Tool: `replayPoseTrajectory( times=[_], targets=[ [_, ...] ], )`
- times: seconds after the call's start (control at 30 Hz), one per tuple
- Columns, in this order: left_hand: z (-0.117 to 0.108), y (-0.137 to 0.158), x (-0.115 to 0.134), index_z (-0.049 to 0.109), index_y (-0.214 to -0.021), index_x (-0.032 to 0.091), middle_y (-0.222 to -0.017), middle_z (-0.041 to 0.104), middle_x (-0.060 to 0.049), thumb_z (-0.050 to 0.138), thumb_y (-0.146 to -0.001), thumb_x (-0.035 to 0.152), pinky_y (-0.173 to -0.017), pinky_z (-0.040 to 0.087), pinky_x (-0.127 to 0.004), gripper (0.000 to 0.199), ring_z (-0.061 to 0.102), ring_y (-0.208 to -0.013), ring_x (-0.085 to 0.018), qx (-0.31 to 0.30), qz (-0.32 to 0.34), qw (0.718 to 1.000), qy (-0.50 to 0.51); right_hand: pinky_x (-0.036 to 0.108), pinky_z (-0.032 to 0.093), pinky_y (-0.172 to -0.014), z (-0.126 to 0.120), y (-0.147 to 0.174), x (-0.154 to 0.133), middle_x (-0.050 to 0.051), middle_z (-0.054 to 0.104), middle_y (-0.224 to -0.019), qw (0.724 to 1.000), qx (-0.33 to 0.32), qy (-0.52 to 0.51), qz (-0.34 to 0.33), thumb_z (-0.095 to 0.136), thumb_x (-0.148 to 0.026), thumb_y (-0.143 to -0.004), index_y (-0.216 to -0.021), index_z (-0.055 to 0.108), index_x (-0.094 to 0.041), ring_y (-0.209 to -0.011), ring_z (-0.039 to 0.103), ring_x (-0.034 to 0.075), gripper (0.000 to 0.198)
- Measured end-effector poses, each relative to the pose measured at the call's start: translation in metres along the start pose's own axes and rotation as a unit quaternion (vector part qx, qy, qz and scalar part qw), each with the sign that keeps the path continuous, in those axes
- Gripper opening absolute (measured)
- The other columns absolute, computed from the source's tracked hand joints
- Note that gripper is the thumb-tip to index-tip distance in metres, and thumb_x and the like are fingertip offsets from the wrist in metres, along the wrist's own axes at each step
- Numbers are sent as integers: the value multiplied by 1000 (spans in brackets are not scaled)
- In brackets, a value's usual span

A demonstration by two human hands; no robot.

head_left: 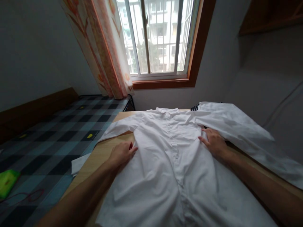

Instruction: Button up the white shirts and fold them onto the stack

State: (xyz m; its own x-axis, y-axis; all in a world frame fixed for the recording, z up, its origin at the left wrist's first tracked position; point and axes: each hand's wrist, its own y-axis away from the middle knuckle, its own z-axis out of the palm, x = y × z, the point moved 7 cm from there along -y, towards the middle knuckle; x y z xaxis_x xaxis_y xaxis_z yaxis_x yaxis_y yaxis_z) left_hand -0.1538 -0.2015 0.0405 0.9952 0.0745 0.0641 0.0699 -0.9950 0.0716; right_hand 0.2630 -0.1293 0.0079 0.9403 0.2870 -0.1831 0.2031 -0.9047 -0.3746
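A white button-up shirt (pixel 156 157) lies front side up, its collar at the far end and its hem towards me. Wrinkles run down the body beside the button line. On the shirt's left edge, below the sleeve, my left hand (pixel 123 153) is closed in a pinch on the cloth. Across from it, my right hand (pixel 214 142) grips the right edge just under the armpit, with cloth between thumb and fingers. Both sleeves spread outward, the left one hanging over the table side.
The shirt covers most of a wooden table (pixel 98 160). More white cloth (pixel 227 110) and a striped piece (pixel 194 107) lie at the back right. A bed with a checked cover (pixel 63 135) stands left, bearing a bright green item (pixel 8 183). A curtained window (pixel 161 41) is ahead.
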Motion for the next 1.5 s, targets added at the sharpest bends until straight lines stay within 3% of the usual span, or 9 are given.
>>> replayPoseTrajectory(
  times=[0.17,0.33,0.47,0.7,0.8,1.0,1.13,1.3,1.5],
  targets=[
    [9,3,17,62,-97,19,-90,72,-13,29,-98,33,-65,40,-31,36,68,-80,-26,43,-8,998,-43,34,44,-80,17,-13,-15,13,66,-98,991,-99,86,-31,44,-32,-97,-97,58,-15,-93,62,25,22],
    [-8,18,-28,61,-87,21,-83,71,-10,25,-98,38,-63,39,-31,40,67,-78,-25,113,-93,989,14,31,42,-76,19,-12,-11,14,66,-94,990,-104,88,-18,39,-20,-99,-94,56,-12,-90,63,23,19],
    [1,33,-53,62,-80,22,-85,72,-10,33,-94,39,-65,41,-31,37,67,-82,-26,37,-116,992,6,34,43,-76,18,-12,-3,15,66,-93,989,-101,103,-18,37,-18,-98,-95,56,-12,-89,63,26,20],
    [-18,58,-22,61,-122,29,-127,63,-10,47,-85,49,-97,44,-42,44,57,-118,-31,120,27,992,-9,47,42,-99,-26,38,-26,17,56,-129,995,16,-37,-90,49,-43,-93,-128,52,-17,-119,52,31,43],
    [-17,58,-1,59,-131,34,-145,49,-4,54,-81,54,-114,30,-44,54,40,-137,-30,77,165,983,21,53,35,-107,-34,95,-45,15,43,-146,976,-63,-85,-192,58,-60,-83,-142,44,-26,-135,39,35,70],
    [-13,-11,25,40,-147,30,-158,25,-5,41,-89,59,-116,19,-50,65,19,-147,-29,44,193,980,3,60,37,-104,-32,168,-45,14,49,-142,962,-143,-64,-225,64,-69,-73,-143,44,-31,-131,44,40,82],
    [15,-77,40,31,-150,33,-160,20,-9,30,-89,67,-110,18,-62,70,18,-145,-38,-6,139,990,-8,40,54,-80,-33,163,-28,10,67,-99,988,-81,-93,-98,55,-53,-88,-99,66,-26,-90,66,26,31],
    [36,-119,33,27,-150,37,-161,16,-7,31,-82,77,-107,11,-70,79,11,-146,-42,-10,84,996,-15,28,48,-53,-32,164,-11,1,61,-62,990,-85,-110,-29,43,-50,-95,-68,54,-23,-55,61,18,40],
    [31,-134,16,28,-150,38,-161,16,-8,36,-82,75,-106,14,-70,78,11,-146,-41,-24,93,995,-19,28,45,-51,-49,150,-7,0,64,-62,985,-150,-85,-13,52,-54,-89,-69,60,-25,-54,61,19,36]
  ],
)
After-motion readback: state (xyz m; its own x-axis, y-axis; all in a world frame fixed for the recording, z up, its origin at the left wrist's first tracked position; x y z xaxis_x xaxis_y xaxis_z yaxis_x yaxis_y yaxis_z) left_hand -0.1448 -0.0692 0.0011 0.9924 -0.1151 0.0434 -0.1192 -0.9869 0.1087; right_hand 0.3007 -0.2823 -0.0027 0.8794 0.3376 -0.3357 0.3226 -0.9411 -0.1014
